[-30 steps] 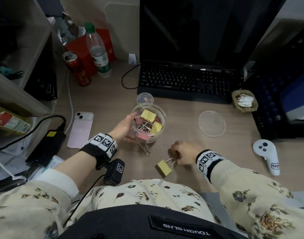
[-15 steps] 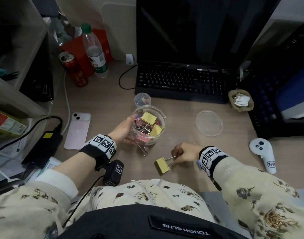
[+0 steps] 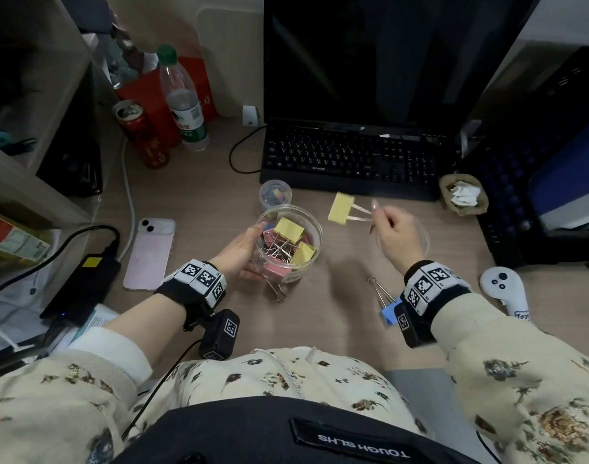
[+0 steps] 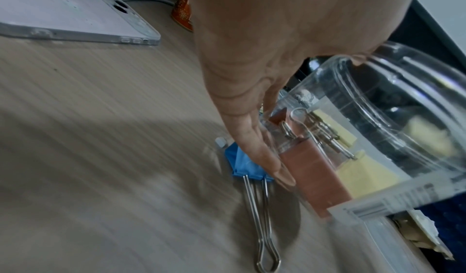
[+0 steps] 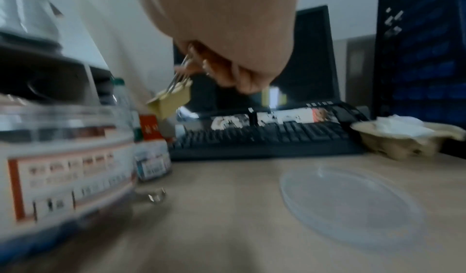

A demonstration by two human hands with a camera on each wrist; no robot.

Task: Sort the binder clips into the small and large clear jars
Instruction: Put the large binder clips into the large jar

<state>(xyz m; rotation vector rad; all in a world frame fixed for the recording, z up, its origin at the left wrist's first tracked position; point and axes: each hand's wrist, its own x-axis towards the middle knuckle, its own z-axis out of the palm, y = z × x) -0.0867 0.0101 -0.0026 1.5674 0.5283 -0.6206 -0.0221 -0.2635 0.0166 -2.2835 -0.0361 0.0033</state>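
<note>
Yellow binder clip (image 3: 341, 208) hangs in the air from the right hand (image 3: 398, 234). That hand is lifted off the desk (image 3: 199, 202), with its wrist bent up and its fingers curled. The thumb and fingers pinch the clip's two silver wire handles, so this grip is closed on the clip. The yellow body of the clip points away from the grip, toward the big clear jar (image 3: 311, 229), and it is a bit blurry.

The left hand (image 3: 241, 251) rests low on the desk and wraps the side of the big clear jar, so this grip is holding the jar. Inside the jar are yellow and pink clips with shiny wire handles. A small clear jar (image 3: 275, 194) with tiny clips stands just behind the big one.

A blue binder clip (image 3: 388, 309) lies on the desk, below the right grip and partly hidden by the wrist band. Another blue clip (image 4: 242, 164) lies under the left thumb, beside the jar.
</note>
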